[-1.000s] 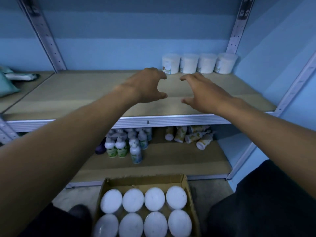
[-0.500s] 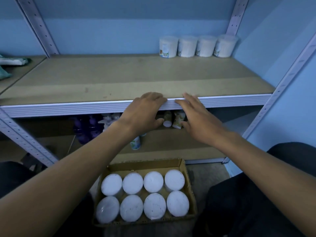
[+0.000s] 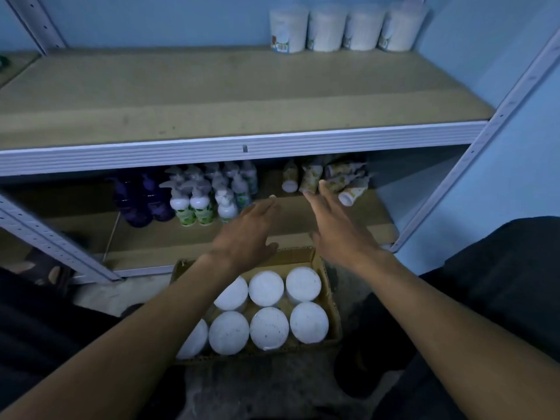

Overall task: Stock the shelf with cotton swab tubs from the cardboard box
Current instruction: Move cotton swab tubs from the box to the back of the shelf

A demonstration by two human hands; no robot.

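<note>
Cotton swab tubs stand lid-up in two tight rows in the cardboard box on the floor below the shelf's front edge, likely so they can be lifted straight out, while four more tubs sit in a row at the shelf's back right corner, leaving the front bare. Both hands, left and right, hang empty over the box's far edge, fingers spread and palms down, seemingly poised to grip a tub each.

tub lids: white, faintly speckled
cardboard box: brown
shelf board: tan
wall: light blue
bottles, left of lower shelf: purple
</note>
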